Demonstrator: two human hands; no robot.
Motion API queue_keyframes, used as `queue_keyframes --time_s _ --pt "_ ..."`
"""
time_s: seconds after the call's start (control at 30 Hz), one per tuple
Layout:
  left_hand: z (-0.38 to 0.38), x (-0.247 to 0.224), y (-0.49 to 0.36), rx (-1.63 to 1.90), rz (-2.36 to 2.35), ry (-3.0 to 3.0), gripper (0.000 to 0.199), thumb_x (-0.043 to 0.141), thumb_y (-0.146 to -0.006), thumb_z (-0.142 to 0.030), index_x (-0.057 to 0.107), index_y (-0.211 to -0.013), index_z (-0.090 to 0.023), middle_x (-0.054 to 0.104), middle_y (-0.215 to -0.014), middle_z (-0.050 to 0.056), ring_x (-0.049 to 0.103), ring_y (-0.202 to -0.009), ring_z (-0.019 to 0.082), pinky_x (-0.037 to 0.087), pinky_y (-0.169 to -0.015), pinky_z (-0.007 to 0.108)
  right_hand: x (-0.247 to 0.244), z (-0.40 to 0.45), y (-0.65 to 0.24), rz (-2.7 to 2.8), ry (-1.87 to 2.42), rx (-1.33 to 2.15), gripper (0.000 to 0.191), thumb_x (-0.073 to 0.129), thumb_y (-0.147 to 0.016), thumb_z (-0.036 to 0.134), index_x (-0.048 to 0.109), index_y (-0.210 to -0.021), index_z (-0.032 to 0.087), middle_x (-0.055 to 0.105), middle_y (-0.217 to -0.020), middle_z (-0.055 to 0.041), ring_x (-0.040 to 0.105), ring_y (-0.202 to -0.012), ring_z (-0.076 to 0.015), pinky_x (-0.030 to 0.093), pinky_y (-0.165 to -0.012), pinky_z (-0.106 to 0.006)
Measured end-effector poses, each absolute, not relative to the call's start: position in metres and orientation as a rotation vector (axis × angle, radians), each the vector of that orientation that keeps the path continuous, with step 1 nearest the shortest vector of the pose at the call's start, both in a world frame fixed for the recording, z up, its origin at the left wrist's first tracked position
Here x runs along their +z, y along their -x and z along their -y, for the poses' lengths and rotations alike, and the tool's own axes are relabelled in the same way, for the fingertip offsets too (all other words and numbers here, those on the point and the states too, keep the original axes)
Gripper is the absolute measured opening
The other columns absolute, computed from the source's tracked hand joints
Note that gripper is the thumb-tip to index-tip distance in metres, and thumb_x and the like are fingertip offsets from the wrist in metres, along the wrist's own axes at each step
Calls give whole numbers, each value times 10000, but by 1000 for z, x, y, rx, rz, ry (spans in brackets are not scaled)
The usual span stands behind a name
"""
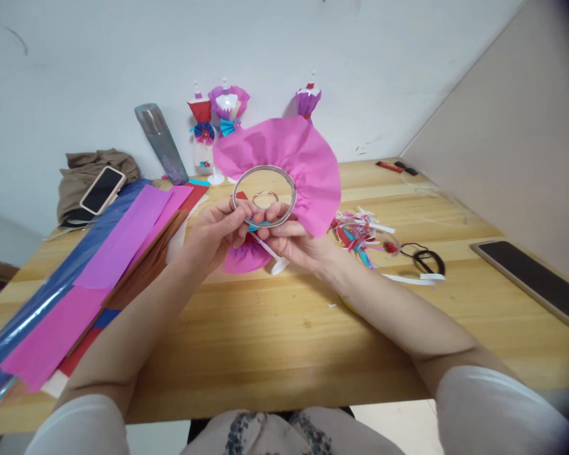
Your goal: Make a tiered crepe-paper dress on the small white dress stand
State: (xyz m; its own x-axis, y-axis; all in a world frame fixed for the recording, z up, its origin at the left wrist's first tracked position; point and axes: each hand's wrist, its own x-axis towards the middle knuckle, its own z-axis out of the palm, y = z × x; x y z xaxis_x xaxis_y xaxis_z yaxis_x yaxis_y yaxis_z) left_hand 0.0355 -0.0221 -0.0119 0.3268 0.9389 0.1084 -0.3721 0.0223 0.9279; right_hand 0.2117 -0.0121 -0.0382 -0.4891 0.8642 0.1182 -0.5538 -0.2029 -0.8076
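My left hand [222,230] has its thumb and fingers closed on the lower left of a thin grey ring [294,189], which looks like a nearly used-up tape roll. My right hand [296,243] is curled at the ring's lower right, fingers under its rim. A fan of gathered pink crepe paper [313,158] spreads behind and to the right of the ring, its gathers close to the right fingers. Below the hands lies a pink-skirted figure [244,258] with a white stand base [279,265], partly hidden by the fingers. A smaller ring [265,193] shows through the opening.
Several paper-dressed mannequins [201,114] stand along the wall beside a tilted bottle [164,145]. Folded crepe paper [123,243], a brown cloth [83,174] and a phone [103,191] lie left. Paper scraps [355,234], a black cord [427,260] and another phone [535,278] lie right.
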Motion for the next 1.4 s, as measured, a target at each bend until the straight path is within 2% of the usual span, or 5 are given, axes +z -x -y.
queue_keyframes --time_s 0.33,0.53,0.87,1.07,1.4 --pt "8 3 -17 1426 -713 -1284 318 827 -791 -371 594 -745 -160 698 -751 18 536 -487 59 403 -409 166 -53 1 -212 1178 664 1704 398 665 -575 79 643 -959 184 761 -966 -48 726 -653 -149 571 -537 -221" --pt "7 10 -9 1436 -768 -1385 265 792 -820 -317 602 -734 -153 703 -730 29 535 -457 66 392 -395 182 -40 -1 -221 982 479 1774 238 686 -700 310 657 -908 196 741 -920 -52 720 -848 -209 606 -670 -298" --pt "8 12 -8 1411 -848 -1398 281 802 -800 -352 605 -723 -166 692 -711 30 504 -454 62 347 -391 188 -40 6 -213 1062 606 1605 420 918 -622 440 593 -686 181 557 -578 60 424 -467 -36 316 -424 -160" --pt "5 15 -5 1444 -821 -1385 384 842 -745 -461 578 -686 -189 665 -695 3 470 -458 52 331 -403 181 -39 6 -213 1136 675 1502 474 893 -597 531 579 -583 177 547 -473 38 467 -428 -70 328 -425 -199" --pt "8 14 -7 1361 -827 -1414 274 807 -790 -334 628 -686 -155 640 -631 19 481 -439 63 334 -382 190 -37 4 -213 1092 733 1481 478 921 -539 446 589 -763 184 546 -559 79 434 -422 -45 246 -394 -185"
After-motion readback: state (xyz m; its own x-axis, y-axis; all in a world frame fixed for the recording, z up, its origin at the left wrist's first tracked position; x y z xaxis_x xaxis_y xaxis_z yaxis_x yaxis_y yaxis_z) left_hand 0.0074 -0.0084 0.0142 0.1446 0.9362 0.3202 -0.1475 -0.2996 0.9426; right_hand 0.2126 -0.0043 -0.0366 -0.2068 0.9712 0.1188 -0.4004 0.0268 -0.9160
